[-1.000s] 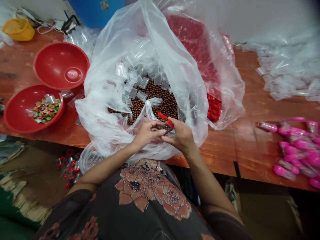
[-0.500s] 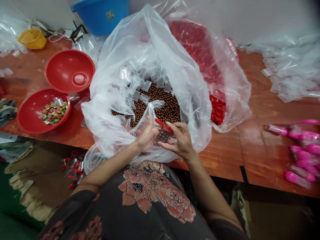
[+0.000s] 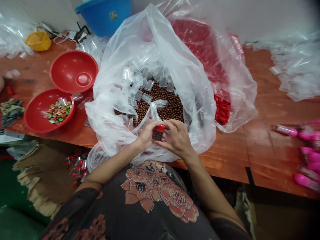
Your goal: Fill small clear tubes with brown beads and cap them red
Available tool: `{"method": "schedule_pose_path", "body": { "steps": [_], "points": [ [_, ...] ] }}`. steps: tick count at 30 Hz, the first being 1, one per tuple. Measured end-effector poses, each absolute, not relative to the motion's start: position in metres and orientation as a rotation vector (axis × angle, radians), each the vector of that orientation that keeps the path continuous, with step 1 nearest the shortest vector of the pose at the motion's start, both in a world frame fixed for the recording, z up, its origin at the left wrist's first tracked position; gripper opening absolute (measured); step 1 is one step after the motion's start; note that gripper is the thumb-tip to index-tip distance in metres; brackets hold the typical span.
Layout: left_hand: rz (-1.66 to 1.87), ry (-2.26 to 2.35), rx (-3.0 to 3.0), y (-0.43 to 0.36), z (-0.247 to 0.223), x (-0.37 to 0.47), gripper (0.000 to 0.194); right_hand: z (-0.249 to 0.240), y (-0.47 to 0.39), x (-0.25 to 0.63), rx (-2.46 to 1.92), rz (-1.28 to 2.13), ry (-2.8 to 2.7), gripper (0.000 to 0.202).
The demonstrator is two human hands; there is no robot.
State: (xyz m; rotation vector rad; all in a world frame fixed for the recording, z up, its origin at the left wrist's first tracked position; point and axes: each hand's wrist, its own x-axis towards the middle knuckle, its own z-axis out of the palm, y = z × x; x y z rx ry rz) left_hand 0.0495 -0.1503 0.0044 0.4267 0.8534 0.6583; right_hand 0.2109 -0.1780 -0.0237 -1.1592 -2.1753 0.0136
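A small clear container [image 3: 157, 134] full of brown balls, with its red lid on top, is held between my two hands. My left hand [image 3: 147, 135] grips its left side, fingers closed round it. From the right, my right hand [image 3: 178, 137] pinches the container and lid with thumb and fingers. Both hands are over the near edge of a big clear plastic bag [image 3: 107, 116]. Inside the bag lie many loose brown balls [image 3: 163, 100] and, behind them, a heap of empty clear containers [image 3: 140, 81].
Two red bowls [image 3: 72, 68] stand at the left, one holding wrapped sweets [image 3: 59, 111]. Behind is a blue tub [image 3: 105, 16]. A bag of red pieces [image 3: 222, 108] lies right of centre, pink-capped tubes [image 3: 308, 163] far right. Red-lidded containers [image 3: 77, 166] are below the table edge.
The red lid, tilted and partly off the container before, now sits level on its top. My left hand has closed round the container. The whole view has shifted slightly.
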Motion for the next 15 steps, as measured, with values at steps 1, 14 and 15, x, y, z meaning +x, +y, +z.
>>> {"method": "schedule_pose_path", "body": {
  "steps": [1,14,15],
  "points": [
    [0.687,0.876,0.437,-0.151,0.004,0.051,0.028,-0.022,-0.177,0.21,-1.17,-0.012,-2.205,0.075],
    [0.991,0.971,0.72,-0.157,0.009,0.044,0.031,-0.008,-0.164,0.204,-1.063,-0.128,-2.325,0.066],
    [1.083,1.023,0.79,-0.151,0.018,0.029,0.031,-0.004,-0.163,0.207,-1.104,-0.117,-2.298,0.071]
  ]
}}
